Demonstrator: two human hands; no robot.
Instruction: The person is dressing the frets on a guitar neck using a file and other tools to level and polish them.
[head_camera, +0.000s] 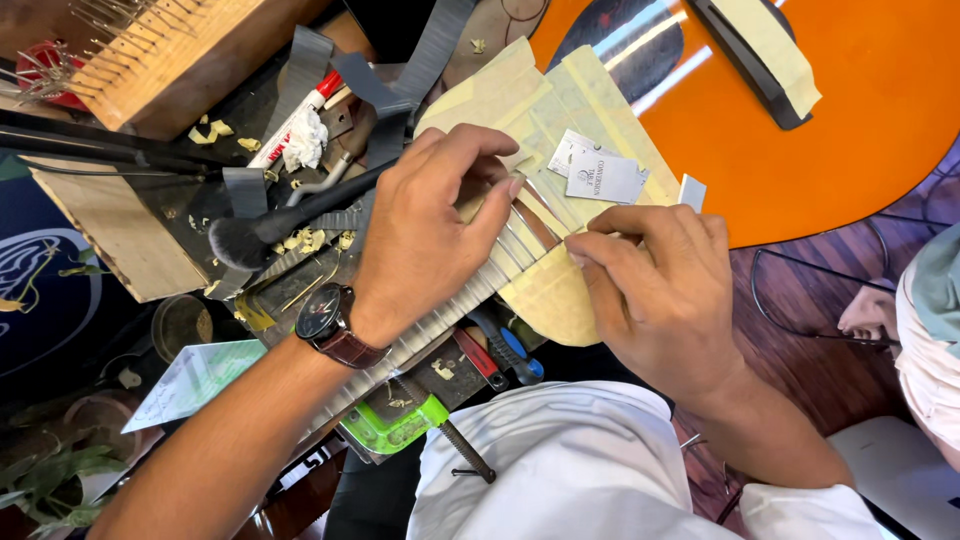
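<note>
Left hand (425, 235), watch on wrist, fingers curled and pressing the fretted guitar neck (470, 290) | right hand (650, 285) pinching at masking tape (545, 295) on the fretboard end | orange guitar body (860, 130) beyond, small metal plates (600, 175) on taped top | black brush (250, 238), green clamp (400, 420) on bench

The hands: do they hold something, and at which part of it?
The left hand rests on the guitar fretboard near the orange body. The right hand pinches the edge of the masking tape there. Whether anything small is held cannot be told.
</note>
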